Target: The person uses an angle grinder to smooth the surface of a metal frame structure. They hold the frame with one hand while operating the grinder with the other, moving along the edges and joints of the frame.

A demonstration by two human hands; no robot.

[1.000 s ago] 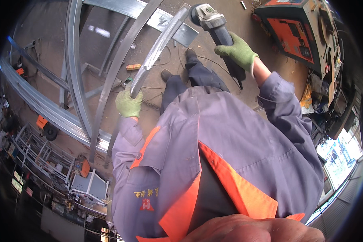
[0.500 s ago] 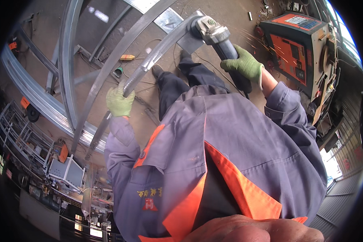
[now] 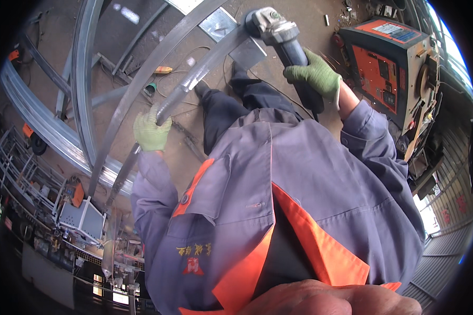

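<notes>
Metal bar [image 3: 180, 93], curved and shiny: gloved left hand [image 3: 152, 129] grips it toward seven o'clock; right hand [image 3: 316, 76] clasps a cylindrical-bodied grinder [image 3: 279, 34] toward two.

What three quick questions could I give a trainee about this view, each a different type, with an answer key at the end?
1. Multiple choice: which hand holds the angle grinder? A: the left. B: the right. C: neither.
2. True or false: the left hand is closed around a metal bar.
3. Fill in the blank: the large orange and dark machine stands on the ___ side of the picture.

Key:
1. B, the right hand.
2. True.
3. Right.
</notes>
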